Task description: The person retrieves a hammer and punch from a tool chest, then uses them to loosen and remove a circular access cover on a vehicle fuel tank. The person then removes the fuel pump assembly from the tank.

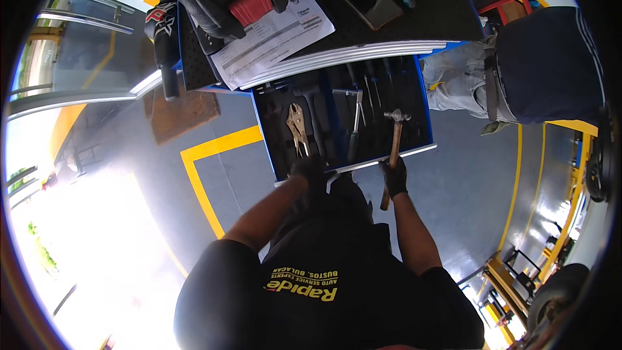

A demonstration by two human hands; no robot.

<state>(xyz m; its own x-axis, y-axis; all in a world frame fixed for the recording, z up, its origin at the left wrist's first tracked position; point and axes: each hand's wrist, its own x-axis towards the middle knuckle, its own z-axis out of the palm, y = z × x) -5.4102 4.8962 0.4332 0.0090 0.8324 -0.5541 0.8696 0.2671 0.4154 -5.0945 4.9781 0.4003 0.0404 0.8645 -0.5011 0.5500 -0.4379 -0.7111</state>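
Where the hammer (396,139) sits: while your right hand (394,177) has its handle, the head is out over the right part of the open drawer (414,152).
Hammer axis: roughly fore-and-aft, head away from you, butt end toward you past the drawer's front edge, slight lean.
Key relation: head lies straight ahead of your right hand; that hand is on it, your left is well apart across the drawer front.
Right hand: dark-gloved, fingers wrapped around the handle, just by the front edge.
Left hand: your left hand (311,172) is at the front edge too, dark on dark; can't tell if it's spread or pinching anything.
Locking pliers (296,126): inside drawer, left side, jaw end away from you, handles near your left hand; contact unclear.
Silver-shafted tool (357,113): in drawer between pliers and hammer, dark handle toward you.
Tabletop (447,23): above the drawer, carries a printed sheet (278,42).
Co-worker (551,65): off right, beside the cart.
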